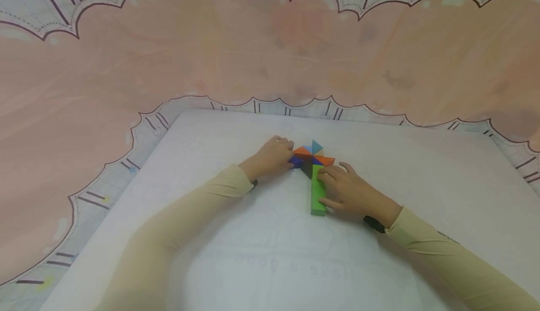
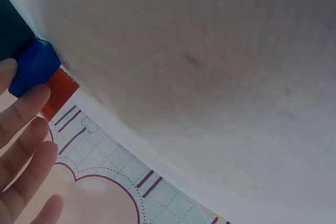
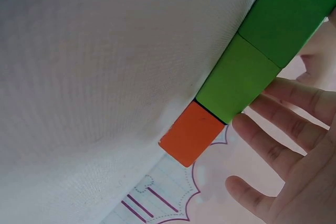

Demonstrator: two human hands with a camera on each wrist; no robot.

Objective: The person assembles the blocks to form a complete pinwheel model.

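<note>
A pinwheel-like group of coloured blocks lies on the white tabletop in the head view. My left hand (image 1: 272, 157) is at its left side, thumb and forefinger pinching a dark blue block (image 2: 38, 66). Right beyond that block are an orange block (image 2: 63, 92) and a dark green one (image 2: 13, 24). My right hand (image 1: 350, 189) has its fingers spread, fingertips touching the right side of a long green block (image 1: 318, 193) that points toward me. In the right wrist view, a light green block (image 3: 239, 77) sits between a darker green block (image 3: 289, 19) and an orange block (image 3: 191, 134).
Orange triangles (image 1: 326, 160) and a light blue triangle (image 1: 317, 147) make up the far part of the group. Around the white tabletop (image 1: 253, 254) hangs a pink cloth (image 1: 261, 53) with scalloped, patterned borders.
</note>
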